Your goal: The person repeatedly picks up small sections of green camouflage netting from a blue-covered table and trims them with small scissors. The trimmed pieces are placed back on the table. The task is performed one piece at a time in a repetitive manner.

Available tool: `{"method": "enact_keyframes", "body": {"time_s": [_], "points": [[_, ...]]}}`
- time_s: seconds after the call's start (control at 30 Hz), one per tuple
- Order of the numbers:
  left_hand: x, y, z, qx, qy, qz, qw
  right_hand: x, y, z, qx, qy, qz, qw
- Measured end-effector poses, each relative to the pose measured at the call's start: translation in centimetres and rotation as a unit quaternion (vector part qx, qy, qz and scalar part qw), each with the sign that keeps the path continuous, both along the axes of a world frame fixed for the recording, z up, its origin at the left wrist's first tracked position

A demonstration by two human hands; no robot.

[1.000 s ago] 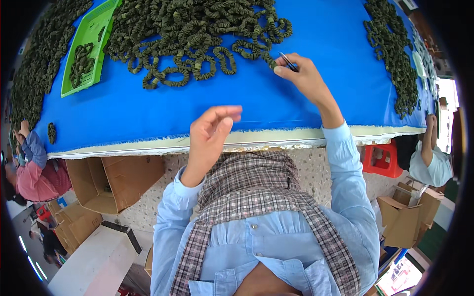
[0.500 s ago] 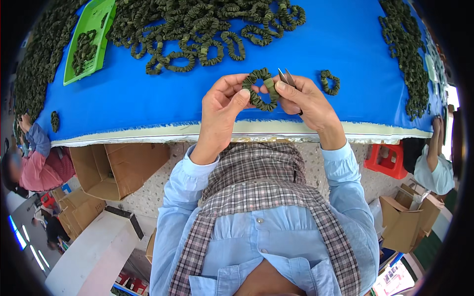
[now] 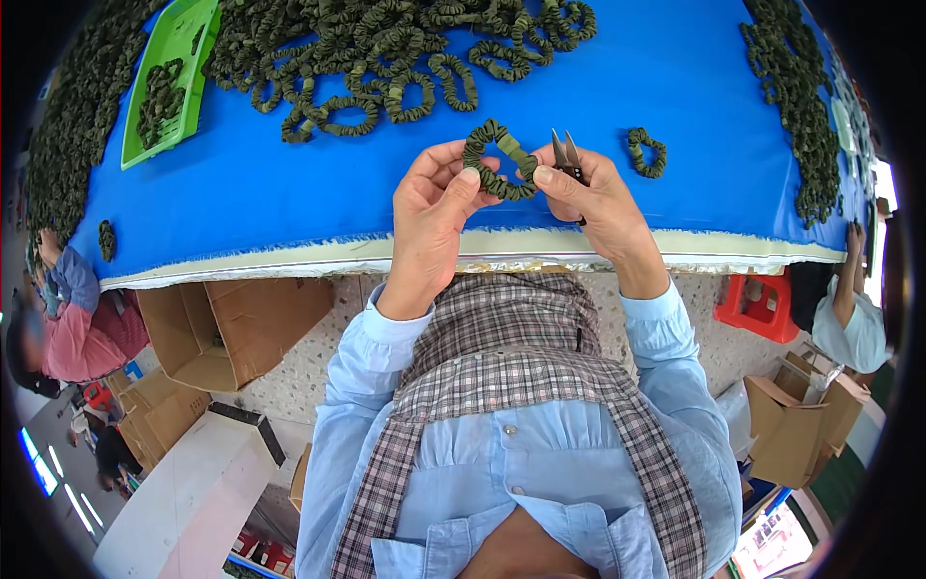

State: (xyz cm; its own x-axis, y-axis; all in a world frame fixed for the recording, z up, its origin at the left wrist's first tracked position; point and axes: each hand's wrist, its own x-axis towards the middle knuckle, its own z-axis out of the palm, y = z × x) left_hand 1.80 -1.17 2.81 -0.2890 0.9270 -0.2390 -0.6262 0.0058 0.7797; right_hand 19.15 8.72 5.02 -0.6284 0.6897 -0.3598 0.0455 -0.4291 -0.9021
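A dark green scrunchie [image 3: 479,141] is stretched into a ring between both hands above the blue table cover. My left hand [image 3: 432,198] pinches its left side, thumb in front. At its right side, the thumb and a finger of my right hand [image 3: 600,201] hold the band near a smooth, lighter section. That same hand also carries small thread snips [image 3: 569,157], their two pointed blades apart and directed away from me. To the right of the snips, a single scrunchie [image 3: 645,152] lies on the cover.
A large heap of scrunchies [image 3: 338,48] lies at the far side, beside a green basket [image 3: 193,92]. More piles fill the left [image 3: 72,125] and right [image 3: 796,116]. Cardboard boxes [image 3: 260,328] and a red stool [image 3: 757,307] stand below the table edge. Co-workers sit at both sides.
The scrunchie has turned in my fingers: its lighter section has moved from the right side up toward the top. My right hand's snips now stand more upright.
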Motion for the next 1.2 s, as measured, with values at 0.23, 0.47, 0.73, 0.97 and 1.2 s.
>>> {"method": "enact_keyframes", "body": {"time_s": [0.23,0.47,0.73,0.97,1.2], "points": [[-0.3,0.4,1.6,0.071,0.145,-0.012,0.987,-0.2,-0.5,1.2,0.028,-0.060,0.048,0.997],[-0.8,0.1,2.4,0.056,0.121,-0.079,0.988,-0.3,-1.5,1.9,0.123,-0.073,0.043,0.989],[0.2,-0.5,1.8,0.106,0.239,0.020,0.965,-0.3,-1.4,2.1,0.199,-0.025,0.012,0.980],[0.3,0.0,0.9,0.155,0.289,0.058,0.943,-0.9,-1.8,2.0,0.222,-0.014,-0.019,0.975],[-0.2,0.3,-0.1,0.181,0.303,0.046,0.935,-0.8,-1.7,1.5,0.356,-0.054,-0.014,0.933]]}}
